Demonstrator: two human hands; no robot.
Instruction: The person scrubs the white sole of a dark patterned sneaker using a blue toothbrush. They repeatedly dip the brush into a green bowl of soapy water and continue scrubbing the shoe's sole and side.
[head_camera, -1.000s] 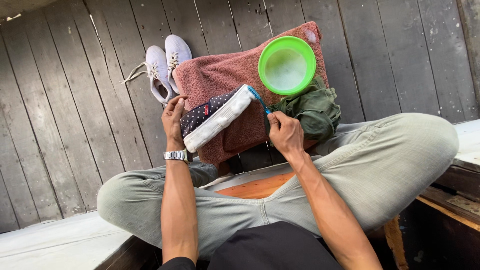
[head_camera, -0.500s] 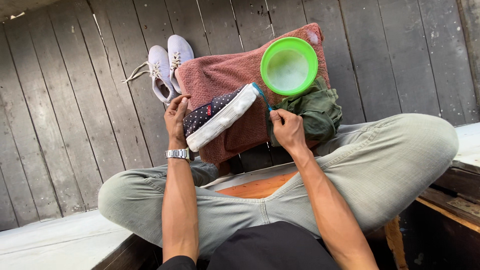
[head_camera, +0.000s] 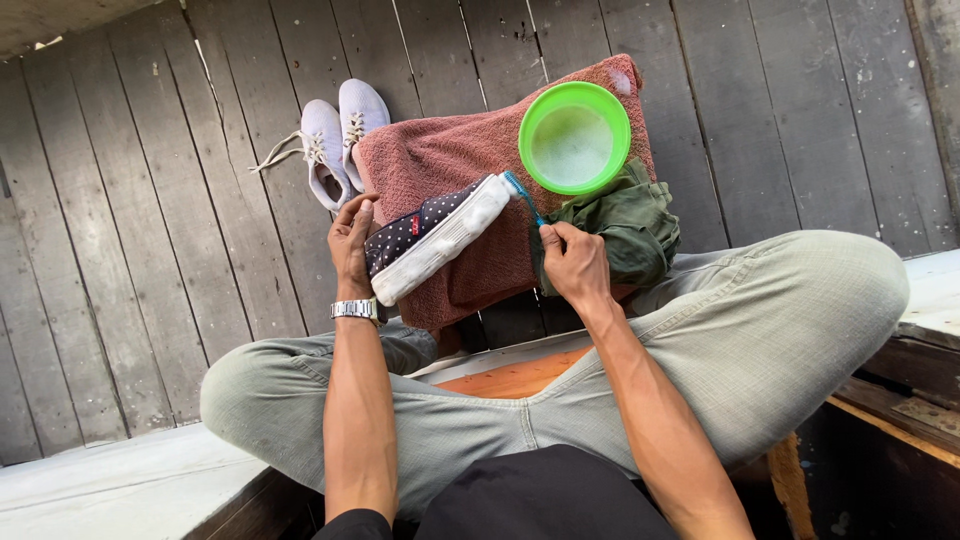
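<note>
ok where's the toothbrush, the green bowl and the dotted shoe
toothbrush (head_camera: 522, 193), head view, blue neck near the bristles
green bowl (head_camera: 530, 130), head view, left rim
dotted shoe (head_camera: 440, 242), head view, white sole edge

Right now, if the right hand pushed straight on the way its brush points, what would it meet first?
The right hand aims its blue brush at the shoe; the bristles look already on its white toe, so the shoe comes first. Depth is uncertain.

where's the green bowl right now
In the head view the green bowl sits upper centre-right on the far end of the reddish towel, just beyond the crumpled green cloth and the right hand.
</note>
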